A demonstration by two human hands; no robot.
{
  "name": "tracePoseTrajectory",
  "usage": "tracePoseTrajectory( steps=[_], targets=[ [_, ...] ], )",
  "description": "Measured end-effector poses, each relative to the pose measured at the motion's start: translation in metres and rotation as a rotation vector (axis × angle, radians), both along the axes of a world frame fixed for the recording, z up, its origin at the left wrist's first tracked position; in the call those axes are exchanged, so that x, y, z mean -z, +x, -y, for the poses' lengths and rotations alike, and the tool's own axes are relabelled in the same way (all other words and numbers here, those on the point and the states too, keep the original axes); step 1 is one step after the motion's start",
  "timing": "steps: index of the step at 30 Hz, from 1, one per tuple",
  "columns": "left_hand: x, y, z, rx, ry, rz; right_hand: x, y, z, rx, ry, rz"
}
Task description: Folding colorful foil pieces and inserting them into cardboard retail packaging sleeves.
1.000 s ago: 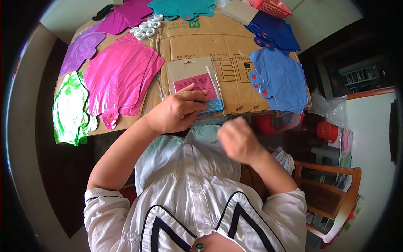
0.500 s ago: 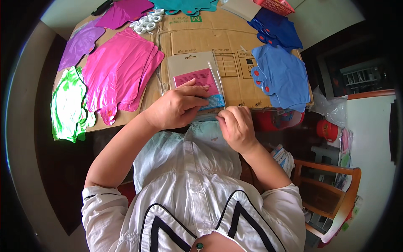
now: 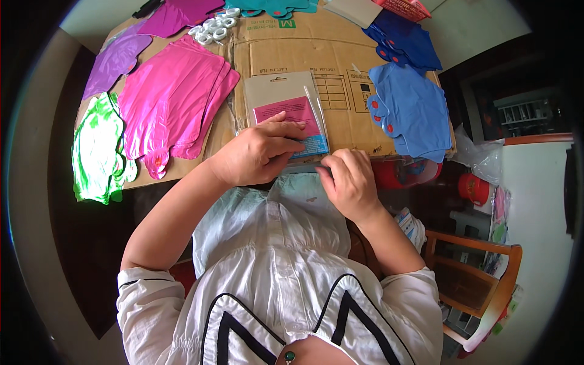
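The right hand (image 3: 351, 182) bent its fingers near the right corner of the packet (image 3: 281, 92), at its close end; whether its grip pinched something, one could not tell. The left hand (image 3: 258, 152) laid half-bent fingers upon this packet; how closed its grip was underneath, one could not see. The pink panel (image 3: 285, 108) carried dark printed lines, too small for reading. The packet lay flat on the cardboard-covered tabletop (image 3: 286, 53), its long axis going from near to far, the hanging hole (image 3: 278, 79) pointing away, slightly left.

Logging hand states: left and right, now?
Left hand: partly open, resting on the packet.
Right hand: fingers curled by its near right corner; can't tell whether holding anything.
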State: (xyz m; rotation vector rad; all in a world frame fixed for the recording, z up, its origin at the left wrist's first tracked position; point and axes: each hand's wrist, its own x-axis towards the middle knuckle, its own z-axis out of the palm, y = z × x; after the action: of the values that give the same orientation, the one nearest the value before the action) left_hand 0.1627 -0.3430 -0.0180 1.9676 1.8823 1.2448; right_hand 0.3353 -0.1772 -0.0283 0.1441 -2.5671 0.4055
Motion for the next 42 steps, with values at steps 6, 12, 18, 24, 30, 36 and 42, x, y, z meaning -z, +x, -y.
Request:
tracePoseTrajectory(
  steps=[6, 12, 18, 24, 30, 36, 42],
  targets=[
    [0.000, 0.000, 0.000, 0.001, 0.010, 0.012, 0.004, -0.001, 0.002, 0.018, 0.155, 0.012],
    [0.001, -0.001, -0.002, 0.018, -0.008, 0.003, 0.014, 0.040, 0.029, -0.439, -0.310, 0.328],
    [0.001, -0.001, 0.002, 0.006, 0.010, -0.007, 0.002, 0.053, -0.008, -0.373, -0.774, 0.886],
    [-0.012, 0.000, 0.011, 0.043, 0.067, -0.141, 0.019, 0.042, -0.065, 0.665, 0.103, 1.140],
    [-0.023, 0.005, 0.057, -0.039, -0.109, -0.299, -0.053, 0.043, -0.036, 0.088, 0.094, 0.457],
    [-0.005, 0.002, 0.055, -0.105, -0.065, -0.253, -0.019, -0.018, -0.019, -0.276, 0.042, 0.007],
    [-0.009, 0.000, 0.051, -0.235, -0.082, 0.010, -0.027, -0.033, -0.006, -0.044, -0.402, 0.238]
  ],
)
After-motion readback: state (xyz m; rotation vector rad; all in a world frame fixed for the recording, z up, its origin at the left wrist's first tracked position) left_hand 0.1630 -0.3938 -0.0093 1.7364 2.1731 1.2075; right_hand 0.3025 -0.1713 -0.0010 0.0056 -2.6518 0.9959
